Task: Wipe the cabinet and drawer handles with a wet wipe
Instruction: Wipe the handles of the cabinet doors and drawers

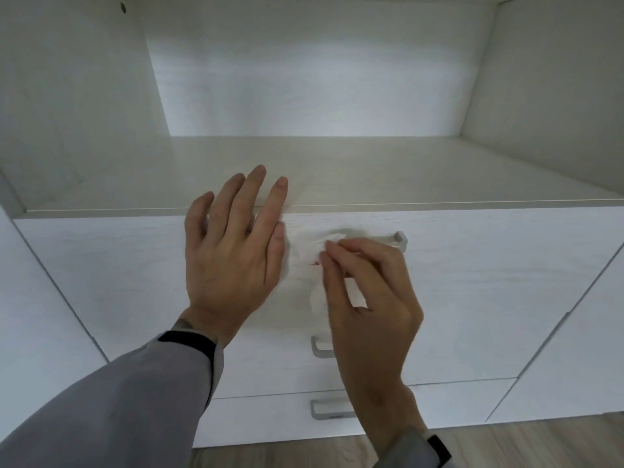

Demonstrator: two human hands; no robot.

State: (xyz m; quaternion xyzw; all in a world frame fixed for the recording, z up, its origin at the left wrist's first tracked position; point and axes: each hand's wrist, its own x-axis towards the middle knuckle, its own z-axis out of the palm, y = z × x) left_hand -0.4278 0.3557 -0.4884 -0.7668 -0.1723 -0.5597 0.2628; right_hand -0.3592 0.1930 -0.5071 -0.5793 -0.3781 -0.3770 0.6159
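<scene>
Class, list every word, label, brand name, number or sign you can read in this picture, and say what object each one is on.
None: no legible text anywhere in this view.
Lowest drawer handle: a tiny dark mark on its front edge, too small and blurred to read.
Wet wipe, pinched in the right hand: a small reddish spot, not readable as text.
Left hand, dark cuffs, white drawer fronts and shelf: no print.

place: home | cues: white built-in wardrobe (337, 170), drawers (472, 282), wood floor (540, 440)
</scene>
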